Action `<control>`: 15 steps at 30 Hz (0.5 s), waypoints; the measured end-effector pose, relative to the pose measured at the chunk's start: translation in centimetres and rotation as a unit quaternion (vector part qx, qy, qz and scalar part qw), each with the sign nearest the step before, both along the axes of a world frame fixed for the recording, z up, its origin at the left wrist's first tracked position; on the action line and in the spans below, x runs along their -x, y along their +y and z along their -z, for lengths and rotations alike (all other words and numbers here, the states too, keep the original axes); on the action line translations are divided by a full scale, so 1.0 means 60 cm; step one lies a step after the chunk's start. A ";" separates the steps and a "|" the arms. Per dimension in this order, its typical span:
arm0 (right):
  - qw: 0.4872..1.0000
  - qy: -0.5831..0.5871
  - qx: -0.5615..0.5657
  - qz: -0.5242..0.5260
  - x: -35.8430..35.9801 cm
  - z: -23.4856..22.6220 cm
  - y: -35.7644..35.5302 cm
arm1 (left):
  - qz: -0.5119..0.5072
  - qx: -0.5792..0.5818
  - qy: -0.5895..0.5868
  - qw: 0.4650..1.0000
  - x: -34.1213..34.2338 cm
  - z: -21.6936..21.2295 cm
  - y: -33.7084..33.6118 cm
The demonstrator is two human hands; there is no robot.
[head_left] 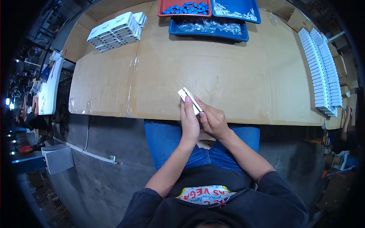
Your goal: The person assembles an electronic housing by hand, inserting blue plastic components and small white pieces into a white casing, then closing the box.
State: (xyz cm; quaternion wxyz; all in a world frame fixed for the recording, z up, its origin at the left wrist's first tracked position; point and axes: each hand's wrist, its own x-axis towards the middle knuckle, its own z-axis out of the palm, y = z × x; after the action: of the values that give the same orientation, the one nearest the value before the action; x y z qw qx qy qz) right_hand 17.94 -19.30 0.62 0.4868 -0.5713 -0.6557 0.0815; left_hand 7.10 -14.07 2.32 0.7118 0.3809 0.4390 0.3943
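The left hand (189, 123) and right hand (215, 119) both grasp 1 white case (182, 94) over the table's (228, 83) near edge; it looks midway through handling, its parts not clearly joined. Cases form a stack (114, 32) at left and 2 rows (317, 72) at right; which are finished, I cannot tell; blue bits (191, 8) and white pins (236, 12) in trays (209, 37) suggest work is left.

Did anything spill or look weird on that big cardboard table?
Nothing spilled stands out: the blue pieces lie in the red tray and the white sticks in the blue tray beside it. The cardboard tabletop just looks creased and taped.
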 end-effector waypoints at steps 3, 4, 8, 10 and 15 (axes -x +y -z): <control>0.999 0.031 0.015 -0.020 -0.001 -0.007 0.006 | -0.013 0.012 -0.004 1.000 0.005 0.004 0.010; 0.997 0.053 0.026 -0.040 -0.004 -0.011 0.009 | -0.015 -0.006 -0.012 1.000 0.010 0.008 0.018; 0.957 0.246 0.114 -0.107 -0.022 -0.040 0.011 | 0.082 -0.079 -0.032 0.993 0.038 -0.016 0.049; 0.909 0.352 0.217 -0.054 -0.032 -0.048 0.006 | 0.110 -0.104 -0.031 0.988 0.043 -0.030 0.052; 0.743 0.583 0.320 -0.077 -0.034 -0.091 0.002 | 0.159 -0.282 0.013 0.946 0.037 -0.025 0.037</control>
State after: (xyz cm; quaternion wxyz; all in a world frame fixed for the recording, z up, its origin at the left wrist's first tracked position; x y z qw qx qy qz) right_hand 20.01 -19.20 6.07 0.5545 -0.4823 -0.2209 0.6412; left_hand 4.88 -11.82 3.80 0.6230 0.6362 0.2530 0.3783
